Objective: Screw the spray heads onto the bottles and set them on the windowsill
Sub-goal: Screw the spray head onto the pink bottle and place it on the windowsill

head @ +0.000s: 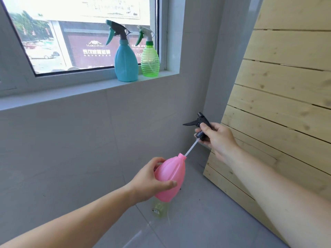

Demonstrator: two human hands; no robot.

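My left hand (149, 181) grips a pink bottle (170, 178), tilted with its open neck pointing up and to the right. My right hand (217, 138) holds a black spray head (198, 123) above and to the right of that neck. The head's clear dip tube (190, 148) runs down into the bottle's mouth; the cap is still well clear of the neck. On the windowsill (86, 89) stand a blue bottle (125, 63) and a green bottle (150, 59), each with a spray head on it.
A pale yellowish bottle (159, 209) lies on the grey floor under the pink one, partly hidden. A slatted wooden panel (279, 108) leans against the wall on the right. The grey wall lies straight ahead below the window.
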